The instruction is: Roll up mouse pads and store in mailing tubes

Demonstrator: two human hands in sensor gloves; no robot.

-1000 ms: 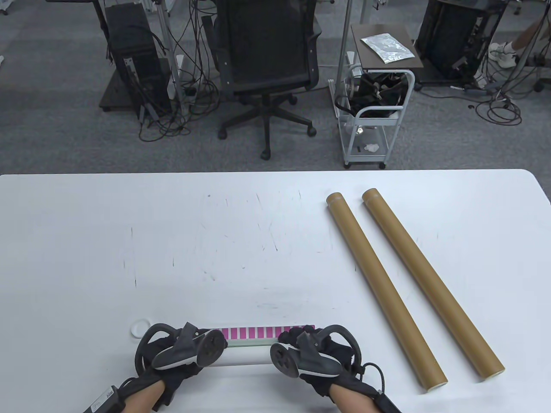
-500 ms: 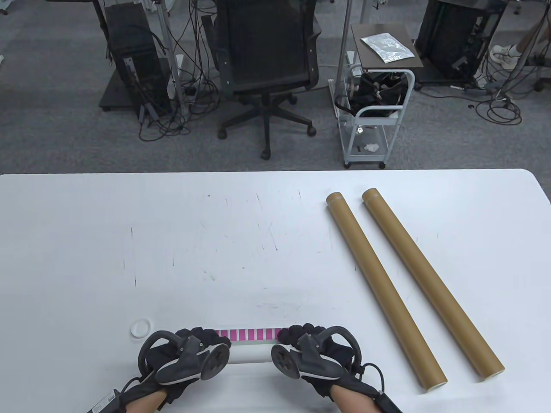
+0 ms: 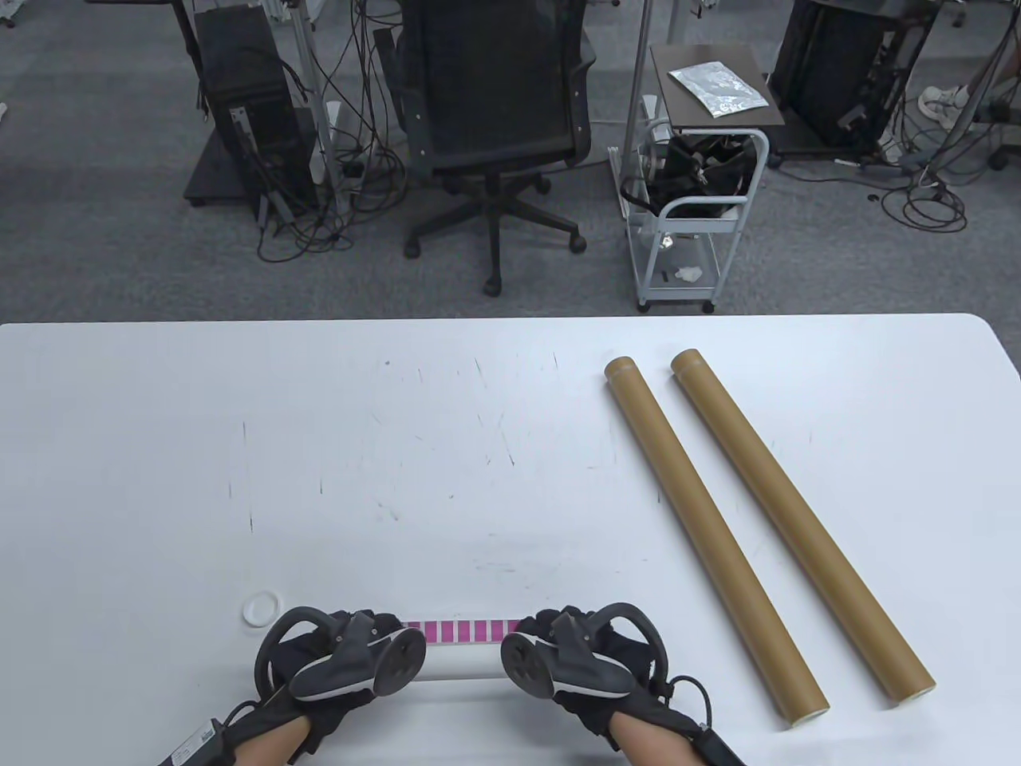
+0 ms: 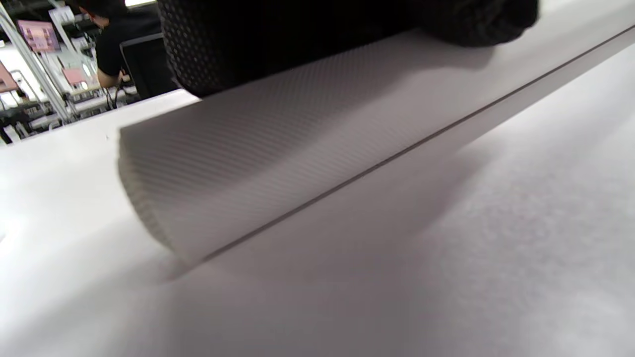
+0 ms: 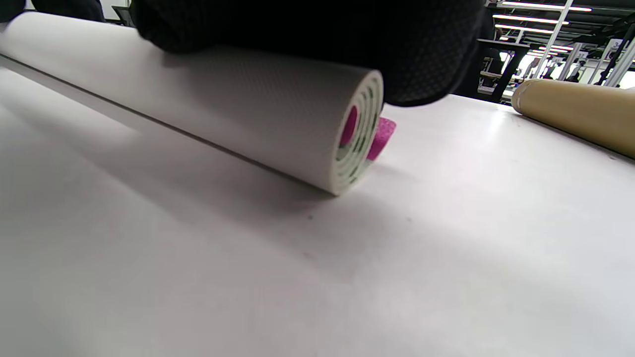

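Observation:
A mouse pad [image 3: 464, 661] lies almost fully rolled at the table's near edge, white underside outward, with a narrow pink-striped strip [image 3: 463, 632] flat on its far side. My left hand [image 3: 351, 650] presses on the roll's left end, my right hand [image 3: 570, 650] on its right end. The right wrist view shows the spiral end [image 5: 359, 134] with a pink flap beside it. The left wrist view shows the white roll [image 4: 278, 148] under my glove. Two brown mailing tubes [image 3: 706, 531] [image 3: 798, 527] lie side by side at the right, apart from my hands.
A white tube cap [image 3: 261, 609] lies on the table [image 3: 319, 447] just left of my left hand. The nearer tube's open end [image 3: 806, 710] faces the table's front edge. A chair and a cart stand beyond the table's far edge.
The flat pink strip has grown narrower as the roll advanced over it. Both hands have shifted slightly on the roll. The tubes and the cap have not moved.

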